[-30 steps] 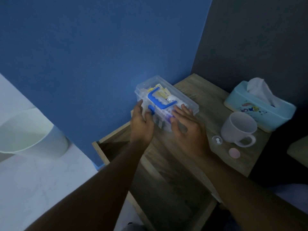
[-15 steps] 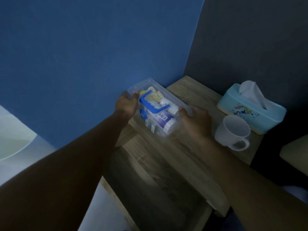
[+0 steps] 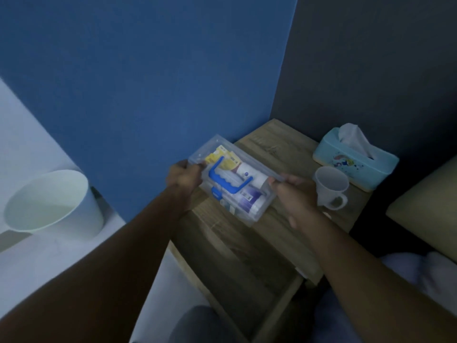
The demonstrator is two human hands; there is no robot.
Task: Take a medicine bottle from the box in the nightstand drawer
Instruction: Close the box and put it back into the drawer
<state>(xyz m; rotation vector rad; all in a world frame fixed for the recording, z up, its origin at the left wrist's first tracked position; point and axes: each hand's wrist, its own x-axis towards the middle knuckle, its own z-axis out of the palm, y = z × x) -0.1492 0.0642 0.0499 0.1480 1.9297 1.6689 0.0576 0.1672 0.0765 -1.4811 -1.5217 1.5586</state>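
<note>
No readable text showing anywhere. Clear plastic box [image 3: 243, 206] showing yellow packets [image 3: 223, 159] and white and purple bottles [image 3: 249, 198] carrying label markings, all blurring too much to read. Small blue round mark sitting on white bottle [image 3: 247, 172], wording not making out. Teal tissue box [image 3: 356, 167] showing colourful cartoon print on side, no letters reading. White mug [image 3: 330, 188] showing no lettering.

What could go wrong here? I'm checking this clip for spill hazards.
The clear box is gripped only at its ends by the left hand and right hand; if the lid pops, the bottles may tumble into the open drawer. The right hand is close to the mug and could knock it.
</note>
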